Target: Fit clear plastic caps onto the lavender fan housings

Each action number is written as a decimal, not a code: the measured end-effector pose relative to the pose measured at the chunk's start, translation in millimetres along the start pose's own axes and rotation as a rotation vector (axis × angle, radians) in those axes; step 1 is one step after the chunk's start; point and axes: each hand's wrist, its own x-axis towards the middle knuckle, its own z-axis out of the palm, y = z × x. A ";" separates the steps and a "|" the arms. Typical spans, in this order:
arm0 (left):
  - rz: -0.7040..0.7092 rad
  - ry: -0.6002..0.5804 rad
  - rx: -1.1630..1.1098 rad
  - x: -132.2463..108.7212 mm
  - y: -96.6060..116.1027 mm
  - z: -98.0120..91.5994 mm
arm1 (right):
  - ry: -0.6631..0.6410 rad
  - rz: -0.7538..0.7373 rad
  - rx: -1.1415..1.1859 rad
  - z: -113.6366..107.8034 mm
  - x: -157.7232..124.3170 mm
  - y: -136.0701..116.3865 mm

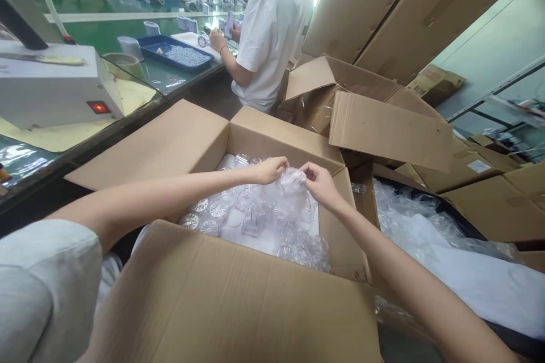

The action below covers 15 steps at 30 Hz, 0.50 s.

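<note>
An open cardboard box (255,300) stands in front of me, its flaps folded outward. Inside lie several clear plastic round parts (218,208) with spoke-like ribs, on white sheeting. Over them, a crinkled clear plastic bag (293,184) is stretched between my hands. My left hand (273,169) pinches its upper left edge with closed fingers. On the other side, my right hand (319,181) grips the bag's right edge between thumb and fingers. Whether the bag has anything in it, I cannot tell.
To the left runs a green workbench with a white machine (59,85) and a blue tray (174,52) of small clear pieces. A co-worker (266,34) stands beyond my box. More cardboard boxes (392,130) and a bin of plastic bags (430,255) are at the right.
</note>
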 end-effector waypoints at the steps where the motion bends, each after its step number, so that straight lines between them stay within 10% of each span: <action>1: -0.010 -0.013 0.014 4.8 4.0 -0.5 | 0.030 -0.009 -0.008 -6.8 2.3 -3.5; 7: -0.075 -0.073 0.032 15.4 11.4 -16.4 | 0.065 0.042 0.003 -30.3 -5.9 13.0; 15: 0.095 -0.092 0.144 10.4 21.3 -15.0 | -0.016 0.075 0.174 1.0 -5.0 11.2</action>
